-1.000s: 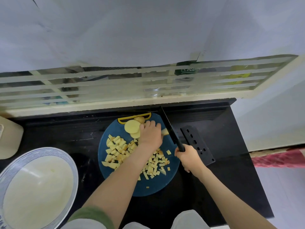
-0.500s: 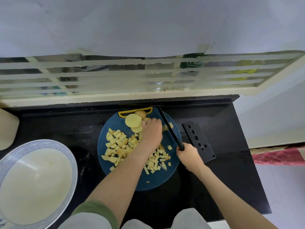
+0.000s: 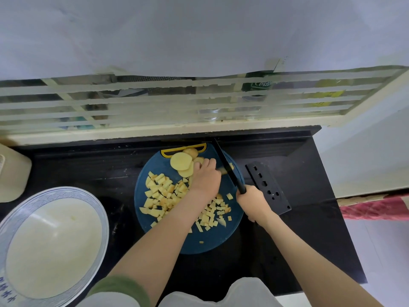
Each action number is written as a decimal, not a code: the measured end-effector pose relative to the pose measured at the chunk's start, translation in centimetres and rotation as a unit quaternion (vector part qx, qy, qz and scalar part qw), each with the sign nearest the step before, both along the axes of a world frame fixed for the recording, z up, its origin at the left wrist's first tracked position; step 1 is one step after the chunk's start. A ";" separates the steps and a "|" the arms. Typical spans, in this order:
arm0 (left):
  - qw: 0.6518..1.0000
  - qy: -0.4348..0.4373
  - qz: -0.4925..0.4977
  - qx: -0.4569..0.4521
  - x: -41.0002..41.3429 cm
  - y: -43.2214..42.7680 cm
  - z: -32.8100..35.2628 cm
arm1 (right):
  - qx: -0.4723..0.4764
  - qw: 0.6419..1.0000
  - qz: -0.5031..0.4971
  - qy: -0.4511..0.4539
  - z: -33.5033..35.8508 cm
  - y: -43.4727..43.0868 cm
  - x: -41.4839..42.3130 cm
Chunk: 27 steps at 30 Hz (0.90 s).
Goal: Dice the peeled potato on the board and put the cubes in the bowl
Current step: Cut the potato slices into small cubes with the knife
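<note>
A round blue cutting board [image 3: 212,240] lies on the black counter. Several yellow potato cubes [image 3: 161,196] are heaped on its middle and left. Round potato slices [image 3: 181,161] lie at the board's far edge. My left hand [image 3: 205,177] is curled over a potato piece beside the slices; that piece is mostly hidden. My right hand [image 3: 252,201] grips the black handle of a black knife [image 3: 225,165], whose blade crosses the board's far right, just right of my left fingers. A large white bowl [image 3: 55,242] with a blue patterned rim stands empty at the left.
A black knife sheath [image 3: 267,187] with holes lies right of the board. A cream container [image 3: 13,171] stands at the far left. A barred window sill runs along the back. The counter ends at the right, beside a red cloth [image 3: 376,207].
The knife blade has shifted slightly in small cutting strokes beside my left fingers. My left hand stays on the potato piece. The view has drifted a little.
</note>
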State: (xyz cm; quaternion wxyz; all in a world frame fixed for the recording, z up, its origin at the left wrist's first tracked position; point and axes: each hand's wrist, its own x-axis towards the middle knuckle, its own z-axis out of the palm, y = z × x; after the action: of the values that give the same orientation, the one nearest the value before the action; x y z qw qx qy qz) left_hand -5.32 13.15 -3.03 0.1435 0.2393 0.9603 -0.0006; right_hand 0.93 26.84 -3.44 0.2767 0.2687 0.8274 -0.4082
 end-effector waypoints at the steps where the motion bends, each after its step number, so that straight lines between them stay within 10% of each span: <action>1: 1.000 -0.008 -0.001 0.000 0.0 -0.2 0.0 | -0.005 1.000 -0.005 0.004 0.2 0.1 0.4; 27: 0.999 -0.032 0.011 0.021 1.2 -1.7 -0.1 | 0.027 0.999 -0.014 0.033 1.2 0.0 2.4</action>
State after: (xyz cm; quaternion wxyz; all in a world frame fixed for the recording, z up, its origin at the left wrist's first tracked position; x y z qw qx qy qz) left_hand -4.17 11.43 -3.18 0.1693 0.2319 0.9574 0.0289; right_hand 3.34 26.84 -2.27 0.2362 0.2744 0.8428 -0.3983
